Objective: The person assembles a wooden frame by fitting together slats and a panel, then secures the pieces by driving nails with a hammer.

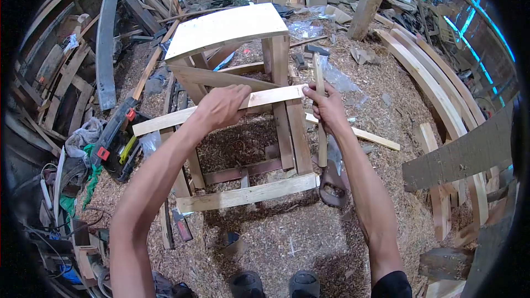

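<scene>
My left hand (223, 106) is wrapped over a pale wooden slat (171, 121), which lies across the front of a wooden frame (295, 138). The frame stands on the floor, has a white top panel (229, 26) and carries a lower front rail (248, 194). Closed around the wooden handle of a hammer (319, 77), my right hand (328, 107) has its thumb at the slat's right end. The dark hammer head points away from me. Below that hand a handsaw (333, 185) lies with its grip toward me, beside another thin strip (375, 139).
Wood shavings (270, 243) cover the floor. An open tool case (113, 146) lies at left, and a red-and-black tool (182, 227) near the frame's front left. Curved boards (425, 83) lean at right, near a grey board (458, 157). A post (371, 3) rises behind.
</scene>
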The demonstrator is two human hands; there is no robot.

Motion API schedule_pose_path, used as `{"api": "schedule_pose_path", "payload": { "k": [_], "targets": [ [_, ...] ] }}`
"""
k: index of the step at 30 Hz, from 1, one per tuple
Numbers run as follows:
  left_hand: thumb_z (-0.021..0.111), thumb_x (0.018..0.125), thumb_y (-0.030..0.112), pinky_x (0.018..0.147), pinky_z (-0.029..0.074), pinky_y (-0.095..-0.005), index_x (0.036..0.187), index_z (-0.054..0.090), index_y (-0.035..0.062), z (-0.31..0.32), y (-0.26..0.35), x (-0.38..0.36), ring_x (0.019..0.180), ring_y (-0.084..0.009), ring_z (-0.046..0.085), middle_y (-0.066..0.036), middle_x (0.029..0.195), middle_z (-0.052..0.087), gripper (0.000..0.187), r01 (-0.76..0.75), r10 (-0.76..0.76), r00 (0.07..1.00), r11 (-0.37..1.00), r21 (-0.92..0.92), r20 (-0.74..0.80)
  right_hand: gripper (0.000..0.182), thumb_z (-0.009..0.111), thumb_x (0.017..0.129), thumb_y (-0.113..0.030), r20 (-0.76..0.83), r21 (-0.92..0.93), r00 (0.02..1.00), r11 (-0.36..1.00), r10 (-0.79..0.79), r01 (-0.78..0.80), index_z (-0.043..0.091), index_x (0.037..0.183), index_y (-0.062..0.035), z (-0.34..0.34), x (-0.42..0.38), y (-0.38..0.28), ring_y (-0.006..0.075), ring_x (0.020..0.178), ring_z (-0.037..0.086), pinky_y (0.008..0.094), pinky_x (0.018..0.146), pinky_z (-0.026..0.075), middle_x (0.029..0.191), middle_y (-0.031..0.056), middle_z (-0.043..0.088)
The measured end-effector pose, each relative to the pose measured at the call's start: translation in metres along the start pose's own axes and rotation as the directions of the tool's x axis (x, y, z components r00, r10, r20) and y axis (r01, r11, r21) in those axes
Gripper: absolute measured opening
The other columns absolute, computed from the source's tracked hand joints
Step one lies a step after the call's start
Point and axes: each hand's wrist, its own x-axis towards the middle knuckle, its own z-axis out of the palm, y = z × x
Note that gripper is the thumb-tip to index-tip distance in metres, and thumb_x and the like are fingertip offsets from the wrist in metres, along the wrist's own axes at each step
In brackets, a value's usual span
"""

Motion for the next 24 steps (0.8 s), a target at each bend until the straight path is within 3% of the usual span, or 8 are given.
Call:
{"api": "schedule_pose_path", "payload": {
  "k": [8,11,16,19,20,21,22,24],
  "targets": [
    [0.048,0.091,0.046,0.069,0.049,-0.0413,0.094,0.045,0.0006,-0.021,0.030,-0.011,0.082,-0.0346,0.059,-0.018,0.088,0.054,0.045,0.067,-0.069,0.995,0.997,0.025,0.078,0.024,0.061,0.091,-0.022,0.189,0.024,0.982,1.000,-0.023,0.019,0.060,0.112,-0.0095,-0.006,-0.022,-0.003,0.0038,0.044,0.037,0.0202,0.039,0.031,0.065,-0.0052,0.045],
    [0.036,0.096,0.048,0.069,0.047,-0.0429,0.092,0.047,0.0008,-0.021,0.040,-0.008,0.078,-0.0338,0.058,-0.019,0.084,0.056,0.049,0.123,-0.123,0.992,0.987,-0.107,0.006,0.024,0.059,0.092,-0.020,0.164,0.103,0.984,0.993,-0.073,0.056,0.057,0.114,-0.0084,-0.004,-0.031,0.000,0.0039,0.043,0.037,0.0203,0.038,0.031,0.064,-0.0051,0.044],
    [0.035,0.096,0.048,0.069,0.047,-0.0430,0.090,0.048,0.0005,-0.012,0.056,0.006,0.077,-0.0342,0.058,-0.017,0.080,0.056,0.050,0.099,-0.116,0.983,0.988,-0.118,-0.143,0.022,0.059,0.092,-0.018,0.123,0.165,0.989,0.984,-0.083,0.062,0.058,0.112,-0.0085,-0.002,-0.033,0.005,0.0026,0.042,0.035,0.0195,0.037,0.028,0.064,-0.0048,0.044],
    [0.035,0.096,0.048,0.069,0.048,-0.0443,0.090,0.049,0.0007,-0.010,0.062,0.014,0.078,-0.0352,0.059,-0.018,0.080,0.058,0.050,0.161,-0.163,0.986,0.985,-0.070,-0.032,0.025,0.059,0.092,-0.019,0.137,0.009,0.986,0.995,-0.096,0.096,0.057,0.113,-0.0062,-0.010,-0.030,0.011,0.0092,0.047,0.046,0.0267,0.043,0.039,0.068,0.0001,0.053],
    [0.034,0.096,0.049,0.070,0.048,-0.0449,0.090,0.050,0.0009,-0.008,0.058,0.016,0.079,-0.0355,0.060,-0.018,0.080,0.060,0.051,0.146,-0.149,0.988,0.987,-0.068,-0.039,0.027,0.057,0.092,-0.018,0.001,-0.216,0.928,0.906,-0.372,0.364,0.056,0.116,-0.0049,-0.012,-0.022,0.022,0.0146,0.055,0.051,0.0314,0.051,0.044,0.072,0.0046,0.057],
    [0.034,0.096,0.049,0.070,0.048,-0.0455,0.090,0.051,0.0010,-0.007,0.054,0.016,0.080,-0.0359,0.060,-0.019,0.081,0.061,0.051,0.131,-0.134,0.990,0.989,-0.066,-0.044,0.029,0.056,0.093,-0.018,-0.068,-0.450,0.770,0.708,-0.635,0.544,0.056,0.118,-0.0037,-0.012,-0.018,0.029,0.0200,0.062,0.056,0.0361,0.060,0.048,0.076,0.0091,0.061],
    [0.034,0.096,0.049,0.070,0.048,-0.0455,0.090,0.051,0.0010,-0.010,0.052,0.017,0.080,-0.0359,0.060,-0.019,0.081,0.061,0.051,0.135,-0.138,0.989,0.989,-0.061,-0.046,0.029,0.056,0.093,-0.018,-0.065,-0.447,0.768,0.707,-0.637,0.549,0.056,0.118,-0.0037,-0.008,-0.032,0.013,0.0200,0.062,0.056,0.0361,0.060,0.048,0.076,0.0091,0.061],
    [0.034,0.097,0.045,0.071,0.049,-0.0459,0.090,0.052,0.0013,-0.008,0.052,0.016,0.080,-0.0363,0.061,-0.021,0.081,0.062,0.048,0.128,-0.131,0.990,0.989,-0.070,-0.049,0.032,0.051,0.094,-0.016,-0.104,-0.625,0.880,0.718,-0.464,0.305,0.053,0.123,-0.0023,-0.010,-0.072,-0.011,0.0300,0.077,0.060,0.0418,0.073,0.047,0.089,0.0174,0.064]
  ]
}}
